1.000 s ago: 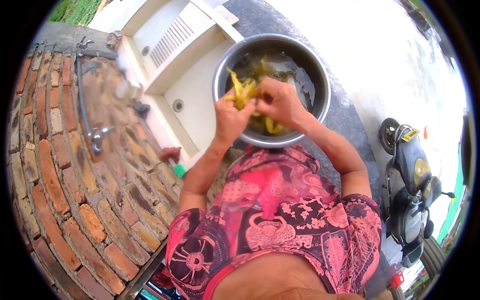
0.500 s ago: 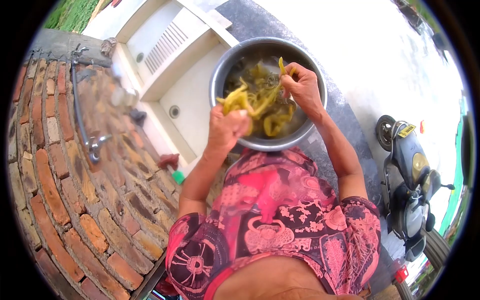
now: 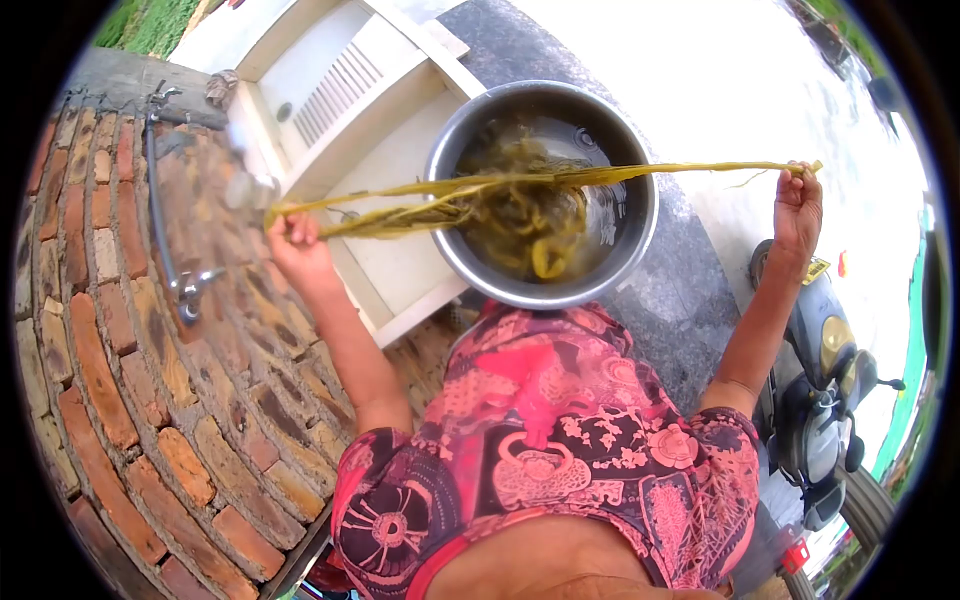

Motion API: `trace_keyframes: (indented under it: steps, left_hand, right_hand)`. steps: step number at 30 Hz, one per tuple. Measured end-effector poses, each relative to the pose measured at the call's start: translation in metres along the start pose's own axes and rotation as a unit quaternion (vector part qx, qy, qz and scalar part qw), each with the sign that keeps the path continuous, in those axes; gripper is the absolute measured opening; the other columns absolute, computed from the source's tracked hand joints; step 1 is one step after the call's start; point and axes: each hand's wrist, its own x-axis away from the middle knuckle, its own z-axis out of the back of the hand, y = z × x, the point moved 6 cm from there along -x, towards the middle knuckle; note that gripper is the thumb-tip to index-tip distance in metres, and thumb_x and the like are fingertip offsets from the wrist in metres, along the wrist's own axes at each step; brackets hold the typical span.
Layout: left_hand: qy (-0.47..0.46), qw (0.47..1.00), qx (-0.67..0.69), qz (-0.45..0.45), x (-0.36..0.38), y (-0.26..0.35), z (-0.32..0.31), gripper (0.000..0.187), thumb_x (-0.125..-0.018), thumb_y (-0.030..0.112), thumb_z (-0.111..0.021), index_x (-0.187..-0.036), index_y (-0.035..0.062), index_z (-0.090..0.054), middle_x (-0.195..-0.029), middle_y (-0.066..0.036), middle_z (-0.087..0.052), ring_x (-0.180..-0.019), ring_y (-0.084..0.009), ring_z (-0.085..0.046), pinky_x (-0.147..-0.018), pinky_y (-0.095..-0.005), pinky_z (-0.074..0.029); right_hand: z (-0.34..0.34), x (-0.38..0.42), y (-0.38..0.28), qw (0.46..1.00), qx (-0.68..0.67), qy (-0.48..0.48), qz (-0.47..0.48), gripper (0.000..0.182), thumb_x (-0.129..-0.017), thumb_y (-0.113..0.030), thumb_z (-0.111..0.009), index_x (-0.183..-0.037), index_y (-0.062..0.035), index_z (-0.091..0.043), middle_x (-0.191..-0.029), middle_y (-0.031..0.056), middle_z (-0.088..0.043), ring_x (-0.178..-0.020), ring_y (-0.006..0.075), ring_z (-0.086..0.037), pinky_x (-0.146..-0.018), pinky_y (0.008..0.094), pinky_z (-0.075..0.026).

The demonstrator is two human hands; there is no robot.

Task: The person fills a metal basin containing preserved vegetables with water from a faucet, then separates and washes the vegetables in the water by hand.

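Long yellow-green strands of what look like pickled greens (image 3: pixel 600 175) stretch taut between my hands, above a round metal basin (image 3: pixel 437 185). My left hand (image 3: pixel 300 250) is closed on the strands' left end, over the edge of the white sink. Far out to the right, my right hand (image 3: pixel 798 208) pinches the other end beyond the basin's rim. A doubled-back bunch hangs a little lower on the left side. In the basin, more greens (image 3: pixel 545 250) lie in murky water with small ripples.
A white two-part sink (image 3: pixel 400 160) adjoins the basin on the left, with a brick wall (image 3: pixel 130 330) and a tap (image 3: pixel 190 290) beside it. Dark stone counter (image 3: pixel 660 290) lies under the basin. A parked scooter (image 3: pixel 820 400) stands at right.
My hands have moved widely apart, left hand to the left and right hand to the right. The bunched greens lifted from the basin are now drawn out into a long stretched line.
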Motion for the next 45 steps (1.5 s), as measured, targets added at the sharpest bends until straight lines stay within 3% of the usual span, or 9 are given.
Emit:
trace_keyframes:
  steps: [6, 11, 15, 19, 27, 31, 36, 41, 45]
  left_hand:
    - [-0.097, 0.992, 0.060, -0.049, -0.047, 0.065, 0.027, 0.012, -0.078, 0.009, -0.051, -0.083, -0.0003, -0.046, -0.075, -0.006, -0.044, -0.066, -0.0172, -0.044, -0.063, -0.0330, -0.038]
    - [0.022, 0.995, -0.030, -0.096, -0.002, 0.015, -0.082, 0.024, -0.080, 0.011, -0.050, -0.099, -0.0048, -0.050, -0.081, -0.007, -0.045, -0.085, -0.0210, -0.047, -0.084, -0.0422, -0.038]
    - [-0.320, 0.926, 0.124, 0.159, 0.015, -0.055, -0.159, 0.045, -0.084, 0.020, -0.063, -0.113, -0.0098, -0.044, -0.072, -0.002, -0.041, -0.061, -0.0098, -0.042, -0.060, -0.0249, -0.040]
    - [-0.350, 0.875, -0.016, 0.333, 0.101, -0.143, -0.243, 0.050, -0.078, 0.011, -0.070, -0.116, -0.0099, -0.046, -0.067, 0.004, -0.040, -0.051, -0.0027, -0.032, -0.044, -0.0179, -0.029]
    - [-0.282, 0.904, -0.166, 0.274, 0.116, -0.174, -0.230, 0.028, -0.075, 0.005, -0.070, -0.100, -0.0001, -0.058, -0.082, -0.007, -0.062, -0.054, -0.0052, -0.043, -0.044, -0.0194, -0.031]
    - [-0.253, 0.921, -0.174, 0.239, 0.101, -0.164, -0.209, 0.018, -0.079, 0.009, -0.068, -0.093, 0.0006, -0.061, -0.084, -0.010, -0.063, -0.056, -0.0064, -0.045, -0.044, -0.0200, -0.034]
    - [-0.191, 0.947, -0.126, 0.226, 0.086, -0.141, -0.199, 0.015, -0.081, 0.013, -0.067, -0.088, -0.0009, -0.063, -0.075, -0.010, -0.063, -0.051, -0.0079, -0.052, -0.040, -0.0190, -0.037]
    - [-0.194, 0.946, -0.151, 0.213, 0.088, -0.136, -0.208, 0.017, -0.084, 0.014, -0.063, -0.092, -0.0013, -0.059, -0.079, -0.010, -0.060, -0.054, -0.0073, -0.049, -0.043, -0.0186, -0.036]
    - [-0.211, 0.939, -0.156, 0.222, 0.084, -0.140, -0.206, 0.020, -0.086, 0.016, -0.060, -0.096, -0.0016, -0.058, -0.081, -0.009, -0.057, -0.057, -0.0075, -0.047, -0.045, -0.0185, -0.035]
  right_hand:
    - [0.010, 0.001, -0.108, 0.993, 0.040, -0.009, 0.110, 0.019, -0.082, 0.005, -0.055, -0.099, 0.0111, -0.050, -0.093, 0.0198, -0.054, -0.064, 0.0149, -0.054, -0.075, 0.0300, -0.055]
    - [-0.126, 0.059, -0.050, 0.955, 0.127, -0.268, -0.017, 0.017, -0.087, -0.006, -0.053, -0.100, 0.0044, -0.054, -0.090, 0.0128, -0.055, -0.060, 0.0093, -0.051, -0.061, 0.0206, -0.049]
    - [-0.199, 0.076, 0.011, 0.895, 0.212, -0.388, -0.057, 0.020, -0.089, -0.016, -0.055, -0.097, 0.0011, -0.060, -0.082, 0.0077, -0.058, -0.055, 0.0070, -0.048, -0.050, 0.0199, -0.046]
    - [-0.272, 0.101, 0.060, 0.808, 0.270, -0.518, -0.075, 0.021, -0.088, -0.020, -0.058, -0.094, -0.0007, -0.063, -0.076, 0.0043, -0.057, -0.049, 0.0046, -0.046, -0.042, 0.0179, -0.041]
    - [-0.313, 0.107, 0.095, 0.801, 0.367, -0.472, 0.009, 0.021, -0.089, -0.023, -0.057, -0.093, -0.0043, -0.065, -0.066, -0.0013, -0.058, -0.047, 0.0028, -0.041, -0.041, 0.0150, -0.034]
    - [-0.279, 0.070, 0.073, 0.907, 0.328, -0.264, 0.031, 0.021, -0.090, -0.020, -0.055, -0.086, -0.0004, -0.062, -0.062, -0.0028, -0.051, -0.050, 0.0044, -0.043, -0.046, 0.0155, -0.033]
    - [-0.268, 0.112, 0.117, 0.765, 0.456, -0.453, 0.028, 0.026, -0.090, -0.028, -0.055, -0.087, -0.0056, -0.066, -0.065, -0.0010, -0.056, -0.058, 0.0082, -0.050, -0.054, 0.0233, -0.042]
    - [-0.241, 0.147, 0.184, 0.761, 0.437, -0.462, -0.132, 0.016, -0.080, -0.014, -0.067, -0.085, 0.0003, -0.062, -0.064, -0.0014, -0.050, -0.061, 0.0080, -0.046, -0.056, 0.0257, -0.038]
    - [-0.251, 0.150, 0.184, 0.738, 0.443, -0.508, -0.009, 0.017, -0.078, -0.014, -0.068, -0.083, 0.0019, -0.061, -0.066, 0.0015, -0.052, -0.064, 0.0106, -0.048, -0.058, 0.0278, -0.039]
